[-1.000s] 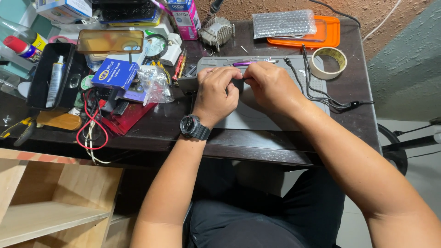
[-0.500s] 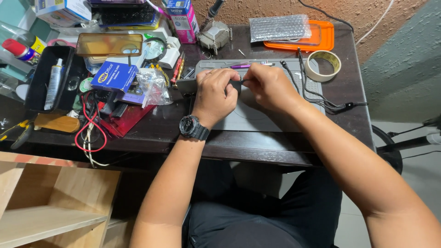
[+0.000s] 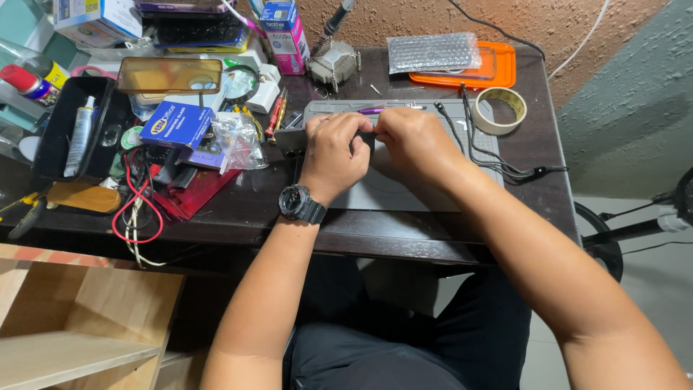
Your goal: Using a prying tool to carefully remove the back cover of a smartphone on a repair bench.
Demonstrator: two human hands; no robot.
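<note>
**Both hands closing on one small dark item**

Over the grey mat (image 3: 404, 191), mid-desk, left hand (image 3: 333, 155) and right hand (image 3: 413, 141) are meeting, fingers curled, pinching a small dark part (image 3: 364, 137) lying crosswise between them, equally near both.

A black wristwatch (image 3: 302, 204) with a round face and a thick strap is worn just behind the left hand (image 3: 333, 152). Both forearms are left bare of sleeves, the right hand (image 3: 413, 139) is ringless, and dark trousers (image 3: 404, 339) are seen below the wristwatch.
</note>
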